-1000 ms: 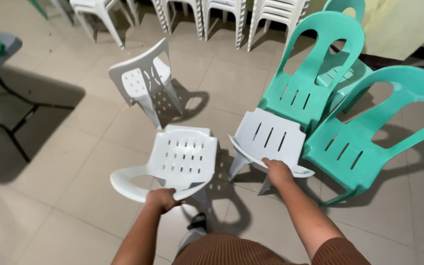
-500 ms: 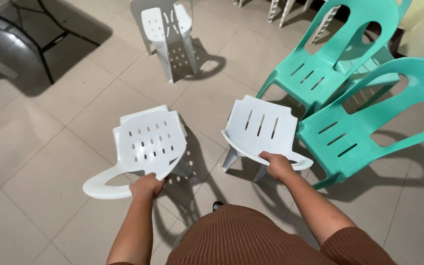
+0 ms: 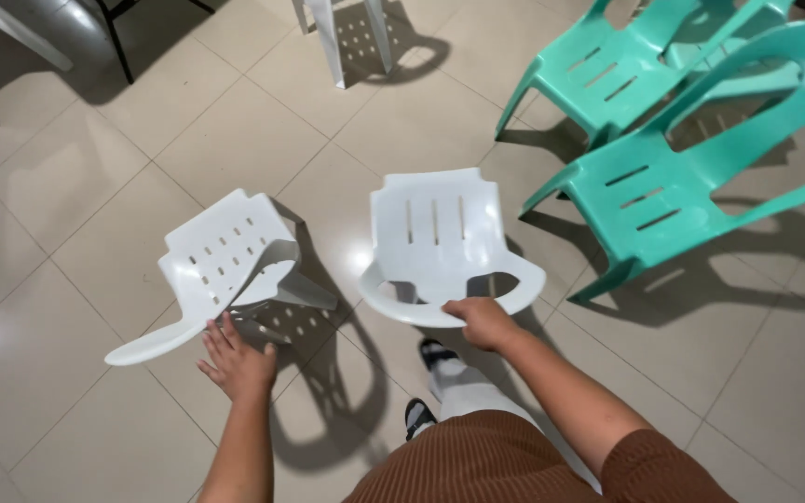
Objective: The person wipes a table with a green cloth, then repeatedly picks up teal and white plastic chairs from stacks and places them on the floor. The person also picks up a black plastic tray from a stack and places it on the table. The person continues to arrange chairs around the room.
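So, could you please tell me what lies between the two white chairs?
In the head view, only bare tiled floor and shadow separate the left white chair from the right white chair.

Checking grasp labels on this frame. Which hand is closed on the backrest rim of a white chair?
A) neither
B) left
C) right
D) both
C: the right hand is curled over the curved top rim of the upright white chair, while the left hand is spread open, fingers at the edge of the tilted white chair without closing on it.
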